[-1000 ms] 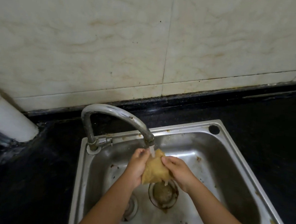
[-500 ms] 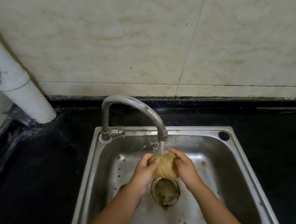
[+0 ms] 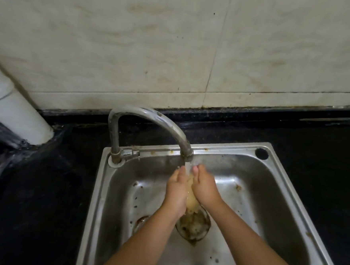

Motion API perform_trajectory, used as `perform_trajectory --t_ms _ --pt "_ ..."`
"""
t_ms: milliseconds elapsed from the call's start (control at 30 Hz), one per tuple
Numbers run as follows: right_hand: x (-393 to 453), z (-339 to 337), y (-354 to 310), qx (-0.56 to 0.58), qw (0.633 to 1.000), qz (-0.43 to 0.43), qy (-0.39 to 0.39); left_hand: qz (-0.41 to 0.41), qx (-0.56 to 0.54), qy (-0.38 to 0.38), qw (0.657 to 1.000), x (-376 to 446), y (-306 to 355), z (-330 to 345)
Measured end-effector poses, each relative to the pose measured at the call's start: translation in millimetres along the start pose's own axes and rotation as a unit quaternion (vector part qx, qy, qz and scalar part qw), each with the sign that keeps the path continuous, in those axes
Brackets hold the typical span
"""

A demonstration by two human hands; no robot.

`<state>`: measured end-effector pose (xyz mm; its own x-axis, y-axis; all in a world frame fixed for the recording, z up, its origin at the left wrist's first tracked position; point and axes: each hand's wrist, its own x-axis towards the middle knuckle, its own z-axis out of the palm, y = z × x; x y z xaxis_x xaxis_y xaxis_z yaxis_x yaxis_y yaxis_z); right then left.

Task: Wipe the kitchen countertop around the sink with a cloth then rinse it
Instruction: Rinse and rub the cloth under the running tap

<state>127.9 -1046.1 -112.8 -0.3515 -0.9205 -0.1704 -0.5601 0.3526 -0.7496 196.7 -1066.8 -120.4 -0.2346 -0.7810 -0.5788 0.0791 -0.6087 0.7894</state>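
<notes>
- The cloth (image 3: 190, 201), yellowish and sodden, is squeezed between the two palms, directly under the faucet spout and above the drain.
- The left hand (image 3: 177, 191) presses against the cloth's left side, fingers pointing up toward the spout and lying close together along the fabric.
- The right hand (image 3: 204, 188) presses in from the other side, its fingers likewise extended toward the spout; the two sets of fingertips nearly meet at the top (motion blur hides whether they actually touch).
- A stream of water (image 3: 188, 166) falls from the spout onto the fingertips and the top of the cloth.
- Only a narrow strip of cloth shows between the hands, with a ragged end hanging out below the wrists.
- The curved metal faucet (image 3: 150, 118) rises from the sink's back left corner and arches rightward.
- The drain (image 3: 193, 226) below holds brownish residue.
- The steel sink (image 3: 285, 200) is stained with rust spots, set into a black countertop (image 3: 41, 195).
- A white pipe (image 3: 16, 113) runs down at left before the marbled wall tiles (image 3: 134, 46).
</notes>
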Motion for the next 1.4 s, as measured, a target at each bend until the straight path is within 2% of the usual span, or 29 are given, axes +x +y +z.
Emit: perform_trajectory --t_ms 100,133,200,267,333,400,467,600,667,767,833,867,933,1000,1067,1167,1233,1333,1400 --pt "13.7 7.9 -1.6 0.029 0.998 0.051 0.001 0.081 0.069 0.021 0.994 9.6 8.0 -10.3" --pt "13.1 8.5 -2.0 0.039 0.998 0.047 0.008 0.104 0.087 0.032 0.990 14.8 9.8 -14.3" --pt "-1.8 8.8 -3.5 0.064 0.998 -0.021 0.009 0.124 0.117 0.048 0.984 22.8 9.8 -22.2" --pt "-23.0 8.1 -5.8 0.059 0.995 -0.083 -0.014 0.100 0.131 0.034 0.986 21.5 6.0 -22.4" --pt "-33.7 11.9 -0.6 0.026 0.993 -0.113 -0.016 0.041 0.086 0.026 0.995 16.8 2.4 -15.6" --pt "-32.5 15.3 -1.3 -0.019 0.995 -0.097 -0.007 -0.019 0.020 0.017 0.999 15.8 1.3 -8.4" --pt "-19.5 15.6 6.2 -0.023 0.999 -0.030 0.009 -0.048 -0.005 0.008 0.999 14.8 -1.5 -4.2" --pt "6.0 6.5 17.2 -0.030 0.998 0.062 0.007 -0.015 0.027 0.006 1.000 7.8 -2.2 2.2" --pt "4.7 1.9 14.2 -0.011 0.997 0.074 0.013 -0.010 0.021 0.020 1.000 10.8 0.7 0.3" --pt "-19.9 -2.6 -2.5 0.029 0.999 -0.016 -0.014 -0.012 0.015 0.066 0.998 14.7 3.1 -4.4" --pt "-33.4 0.3 -11.2 -0.001 0.996 -0.071 -0.057 -0.030 0.018 0.070 0.997 11.3 4.5 -2.3" --pt "-33.0 1.3 -10.8 -0.020 0.996 -0.069 -0.059 -0.047 0.005 0.061 0.997 7.8 5.6 0.0" --pt "-19.6 0.4 -2.2 -0.047 0.998 -0.032 -0.039 -0.072 -0.007 0.042 0.996 1.2 5.9 4.1" --pt "-3.2 -2.0 8.2 -0.065 0.997 0.007 -0.029 -0.064 0.002 0.017 0.998 -3.0 2.2 5.8" --pt "6.7 0.0 14.0 -0.035 0.998 0.037 -0.030 -0.050 0.007 0.013 0.999 -5.1 6.1 4.9" --pt "2.9 -6.4 7.4 0.064 0.995 0.077 0.030 -0.033 0.029 0.028 0.999 1.8 19.4 3.4" --pt "-9.8 -12.1 1.9 0.113 0.992 0.034 0.045 -0.036 0.059 0.051 0.996 4.3 25.2 0.9" --pt "-30.7 -8.7 -10.9 0.043 0.997 -0.051 -0.026 -0.047 0.057 0.058 0.996 2.5 26.6 2.1" --pt "-26.7 -4.3 -9.7 0.003 0.999 -0.042 -0.025 -0.053 0.062 0.051 0.995 -0.3 26.1 7.8"
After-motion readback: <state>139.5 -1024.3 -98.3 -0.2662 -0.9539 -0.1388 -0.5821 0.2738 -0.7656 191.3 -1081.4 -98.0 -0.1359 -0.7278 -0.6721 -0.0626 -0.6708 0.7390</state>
